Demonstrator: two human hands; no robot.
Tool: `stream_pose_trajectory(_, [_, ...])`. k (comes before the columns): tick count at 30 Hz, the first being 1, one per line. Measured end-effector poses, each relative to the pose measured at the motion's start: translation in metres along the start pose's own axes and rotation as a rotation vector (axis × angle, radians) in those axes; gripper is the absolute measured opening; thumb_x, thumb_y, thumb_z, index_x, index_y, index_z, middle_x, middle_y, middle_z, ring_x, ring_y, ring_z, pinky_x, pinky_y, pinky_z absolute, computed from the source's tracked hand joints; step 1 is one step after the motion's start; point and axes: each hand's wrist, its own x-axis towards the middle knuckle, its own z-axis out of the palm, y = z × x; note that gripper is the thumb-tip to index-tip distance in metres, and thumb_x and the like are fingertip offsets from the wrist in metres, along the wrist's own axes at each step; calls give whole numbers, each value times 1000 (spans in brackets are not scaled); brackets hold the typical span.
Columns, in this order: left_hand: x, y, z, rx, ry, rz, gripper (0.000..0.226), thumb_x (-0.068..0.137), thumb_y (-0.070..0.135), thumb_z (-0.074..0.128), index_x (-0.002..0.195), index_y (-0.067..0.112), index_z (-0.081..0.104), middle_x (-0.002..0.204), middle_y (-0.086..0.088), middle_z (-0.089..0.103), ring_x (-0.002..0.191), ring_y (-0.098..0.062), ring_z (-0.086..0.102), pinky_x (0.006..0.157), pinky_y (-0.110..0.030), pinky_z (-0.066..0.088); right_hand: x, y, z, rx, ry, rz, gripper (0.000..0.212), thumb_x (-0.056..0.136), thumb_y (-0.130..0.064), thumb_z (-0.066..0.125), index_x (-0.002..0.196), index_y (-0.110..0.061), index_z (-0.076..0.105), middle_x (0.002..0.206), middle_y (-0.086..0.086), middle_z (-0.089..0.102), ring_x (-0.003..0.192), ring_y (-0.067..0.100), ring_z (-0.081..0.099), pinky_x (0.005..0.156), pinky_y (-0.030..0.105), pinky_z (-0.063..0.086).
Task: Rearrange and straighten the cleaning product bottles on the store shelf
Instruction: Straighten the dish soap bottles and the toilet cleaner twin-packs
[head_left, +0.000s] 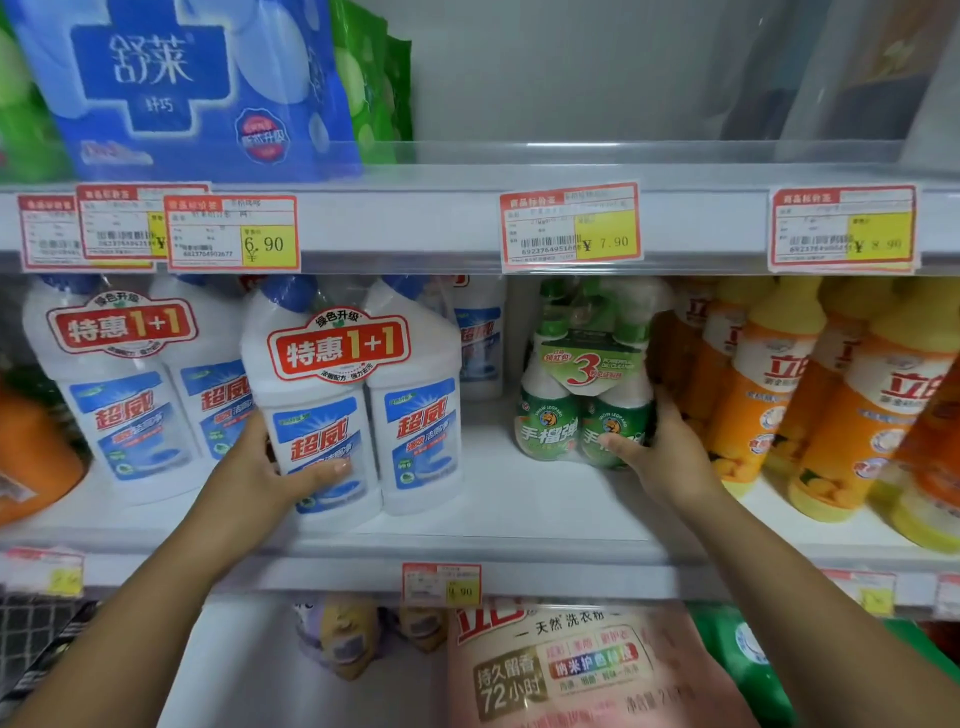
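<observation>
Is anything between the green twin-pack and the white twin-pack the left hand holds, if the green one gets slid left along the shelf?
Nothing visible. The shelf is bare between the green twin-pack, gripped by the right hand, and the white twin-pack in the left hand. A single white bottle stands farther back, behind that path.

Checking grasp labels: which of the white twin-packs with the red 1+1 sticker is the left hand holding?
The nearer white twin-pack, right of the other pack; the left hand grips its lower left side.
</observation>
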Motion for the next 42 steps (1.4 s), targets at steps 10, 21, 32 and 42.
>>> stream_pose_trajectory(10, [-1, -1, 0, 20, 43, -10, 61, 61, 40, 77, 115, 32, 51, 106, 11, 68, 95, -10, 65, 84, -39, 52, 30, 16, 7, 7, 0, -11, 73, 85, -14, 69, 145, -13, 27, 143, 8, 47, 131, 26, 45, 104, 28, 34])
stream_pose_trajectory(21, [-6, 1, -1, -5, 59, -6, 53, 70, 27, 79, 116, 31, 51, 103, 14, 68, 94, -4, 63, 75, -24, 48, 26, 17, 12, -73, 50, 28, 69, 84, -17, 69, 141, -9, 31, 137, 14, 51, 124, 33, 49, 102, 38, 40])
stream_pose_trajectory(32, [-6, -12, -44, -32, 73, -56, 56, 62, 34, 80, 112, 35, 55, 103, 10, 71, 96, -10, 67, 85, -36, 53, -41, -58, 72, -61, -148, -157, 67, 93, -29, 57, 149, -14, 23, 154, 7, 32, 139, 21, 33, 112, 28, 25])
stream_pose_trajectory(42, [-9, -32, -84, -75, 137, -81, 45, 74, 23, 76, 113, 34, 55, 107, 12, 69, 98, -7, 66, 75, -26, 51, -18, -99, 139, 244, -448, -33, 71, 89, -33, 63, 149, -23, 26, 150, 6, 38, 134, 19, 42, 101, 25, 35])
